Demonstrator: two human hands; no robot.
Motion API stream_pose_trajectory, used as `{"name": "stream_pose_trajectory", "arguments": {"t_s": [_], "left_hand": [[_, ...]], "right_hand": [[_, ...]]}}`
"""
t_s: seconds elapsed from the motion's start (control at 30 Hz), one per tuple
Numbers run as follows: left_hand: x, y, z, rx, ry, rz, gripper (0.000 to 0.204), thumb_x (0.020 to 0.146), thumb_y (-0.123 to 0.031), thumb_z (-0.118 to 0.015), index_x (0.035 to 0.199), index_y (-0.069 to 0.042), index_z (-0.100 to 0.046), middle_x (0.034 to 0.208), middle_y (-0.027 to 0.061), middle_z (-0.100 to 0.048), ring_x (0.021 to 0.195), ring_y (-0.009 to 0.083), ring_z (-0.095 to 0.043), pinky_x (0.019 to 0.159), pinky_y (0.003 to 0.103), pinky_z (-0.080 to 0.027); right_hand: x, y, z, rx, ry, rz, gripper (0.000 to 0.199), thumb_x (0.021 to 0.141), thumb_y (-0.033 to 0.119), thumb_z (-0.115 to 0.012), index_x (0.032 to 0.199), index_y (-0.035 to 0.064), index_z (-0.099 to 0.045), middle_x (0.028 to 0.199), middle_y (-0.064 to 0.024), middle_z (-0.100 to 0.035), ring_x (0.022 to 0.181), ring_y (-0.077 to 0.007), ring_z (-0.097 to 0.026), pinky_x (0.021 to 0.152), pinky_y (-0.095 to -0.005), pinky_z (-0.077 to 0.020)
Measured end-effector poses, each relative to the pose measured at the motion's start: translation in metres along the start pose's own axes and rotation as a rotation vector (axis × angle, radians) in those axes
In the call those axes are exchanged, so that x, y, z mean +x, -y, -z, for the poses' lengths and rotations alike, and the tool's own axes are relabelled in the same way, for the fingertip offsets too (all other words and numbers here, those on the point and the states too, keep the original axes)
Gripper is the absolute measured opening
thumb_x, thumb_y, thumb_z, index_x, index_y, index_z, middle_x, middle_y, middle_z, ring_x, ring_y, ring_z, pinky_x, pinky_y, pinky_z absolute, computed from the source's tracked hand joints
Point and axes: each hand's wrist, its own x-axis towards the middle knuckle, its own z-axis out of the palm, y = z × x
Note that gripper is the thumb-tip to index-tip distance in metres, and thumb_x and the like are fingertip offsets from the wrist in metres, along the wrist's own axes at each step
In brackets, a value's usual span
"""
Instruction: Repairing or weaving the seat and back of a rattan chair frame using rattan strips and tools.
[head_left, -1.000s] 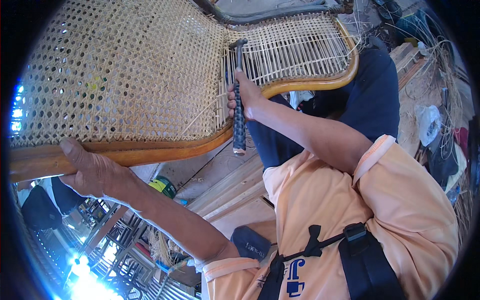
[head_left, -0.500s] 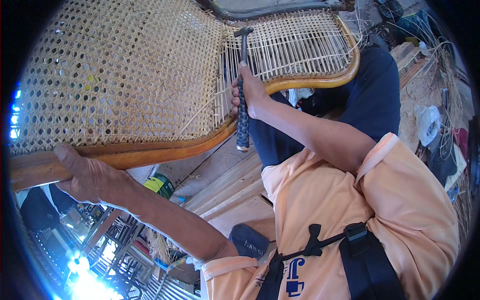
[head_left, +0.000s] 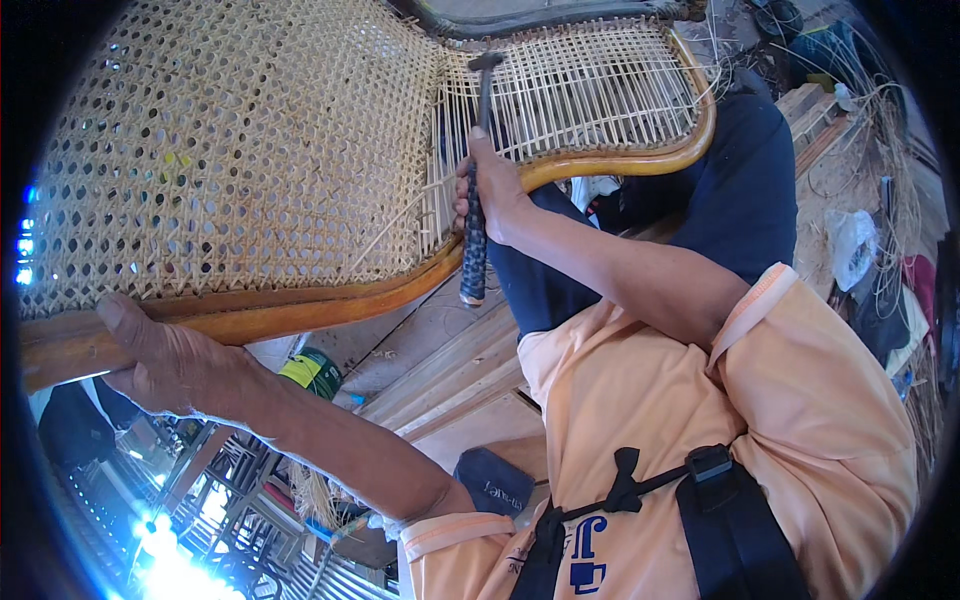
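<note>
Lowest in the frame, at the bottom centre and right, is the person's orange shirt (head_left: 700,400), crossed by a black strap (head_left: 740,540) with a buckle. From the lower middle the left forearm runs up toward the left edge, where the left hand (head_left: 170,360) is closed around the wooden frame rail (head_left: 300,310) of a cane chair seat, thumb lying along the top of the rail and fingers wrapped beneath it. Just right of that hand, below the rail, a small green and yellow can (head_left: 312,372) sits on pale wooden boards (head_left: 440,370). In the centre of the frame the right hand (head_left: 492,195) is clenched around a hammer (head_left: 474,180), gripping the dark textured handle at its middle; the handle's end hangs below the rail, and the head sits at the upper centre against the cane. The finished woven cane panel (head_left: 230,160) fills the upper left, with open hexagonal holes, while the upper right part (head_left: 590,90) shows only looser straight strands. Beyond, the person's dark trouser leg (head_left: 740,190) lies right of the curved rail, and loose cane strands (head_left: 880,130) litter the far right.
</note>
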Motion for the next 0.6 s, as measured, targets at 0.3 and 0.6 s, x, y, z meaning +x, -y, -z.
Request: {"name": "stream_pose_trajectory", "arguments": {"t_s": [0.3, 0.6], "left_hand": [[0.001, 0.001, 0.003, 0.003, -0.001, -0.022, 0.057, 0.07, -0.033, -0.08, 0.099, 0.005, -0.049, 0.096, 0.0156, -0.058, 0.087, 0.0225, -0.061, 0.084, 0.034, -0.052], [0.011, 0.032, 0.002, -0.074, -0.001, -0.112, 0.05, 0.079, -0.03, -0.073, 0.102, 0.009, -0.053, 0.101, 0.0205, -0.059, 0.091, 0.0249, -0.058, 0.082, 0.04, -0.051]], "right_hand": [[0.004, 0.004, -0.008, -0.113, 0.003, -0.071, 0.048, 0.088, 0.059, -0.045, 0.078, 0.0116, -0.045, 0.053, 0.0002, -0.041, 0.038, -0.0147, -0.039, 0.037, -0.0339, -0.0377], [-0.098, 0.124, 0.074, -0.278, 0.088, 0.248, 0.035, 0.092, 0.045, -0.049, 0.083, 0.0112, -0.046, 0.06, 0.0011, -0.043, 0.046, -0.0103, -0.043, 0.041, -0.0265, -0.0375]]}}
